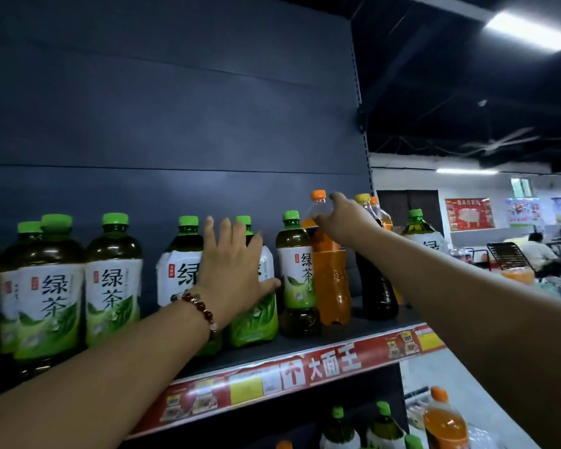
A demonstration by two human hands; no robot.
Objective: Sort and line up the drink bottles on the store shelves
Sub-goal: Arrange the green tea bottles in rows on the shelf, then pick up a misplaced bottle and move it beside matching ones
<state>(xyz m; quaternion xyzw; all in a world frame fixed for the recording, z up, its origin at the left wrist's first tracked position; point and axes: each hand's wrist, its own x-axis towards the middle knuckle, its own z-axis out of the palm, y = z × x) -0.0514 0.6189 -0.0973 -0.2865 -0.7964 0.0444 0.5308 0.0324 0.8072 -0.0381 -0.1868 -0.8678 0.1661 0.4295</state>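
Green-capped tea bottles (114,273) were steadied near the shelf's (305,343) front edge by the left hand (232,270), fingers spread flat, while the orange soda bottle (329,270) toward the right end was pinched at its neck by the right hand (344,218), apparently for sorting.

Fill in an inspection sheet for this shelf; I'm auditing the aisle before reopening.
Surface: top shelf, red price strip along its edge.
Job's things: green tea bottles upright in a row; orange soda bottle and dark soda bottle at the right end.
Clutter: nothing seen.
Hands: left hand flat on a tea bottle; right hand fingers grip the orange soda's neck.
Cables: nothing seen.
Surroundings: posters, ceiling light.
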